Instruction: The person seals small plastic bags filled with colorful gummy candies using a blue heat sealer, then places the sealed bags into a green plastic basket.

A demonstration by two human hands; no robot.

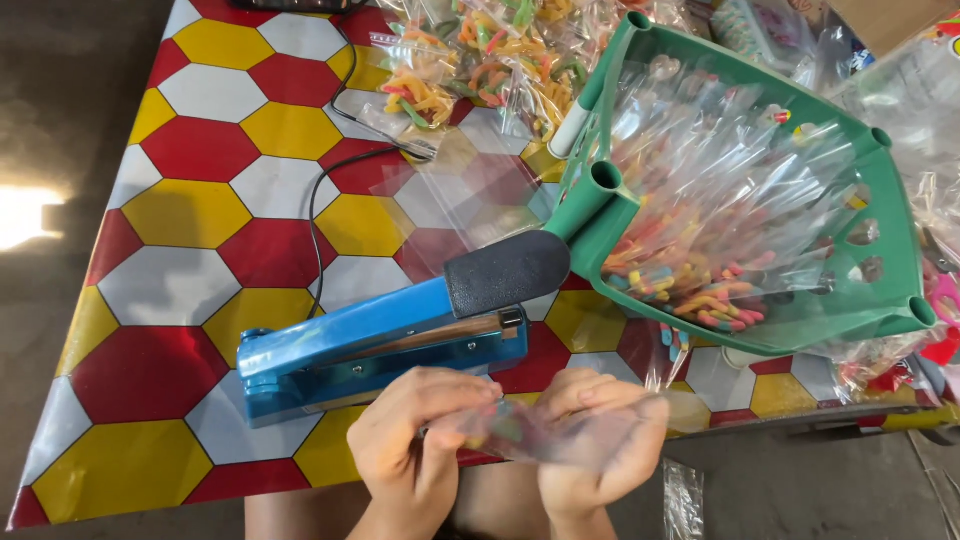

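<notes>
Both hands pinch a small clear bag (545, 432) at the counter's (180, 290) near edge: left hand (415, 450) gripping its left end, right hand (600, 440) its right. A blue heat sealer (380, 345) lies just beyond at 12 o'clock; a green basket (900, 250) of candy sits at 2 o'clock, filled bags (470, 60) behind it.

This looks like a small home-run packing spot for sweets rather than a factory line. A tabletop (190, 215) covered in glossy oilcloth with red, yellow and white hexagons carries a blue hand-operated heat sealer (385, 345) with a black padded lever. Beside it a green plastic basket (895, 250) lies tipped, lined with clear film and spilling coloured gummy candy (690, 290). Filled clear candy bags (480, 50) pile up at the far edge, over bare concrete floor (60, 90).
</notes>
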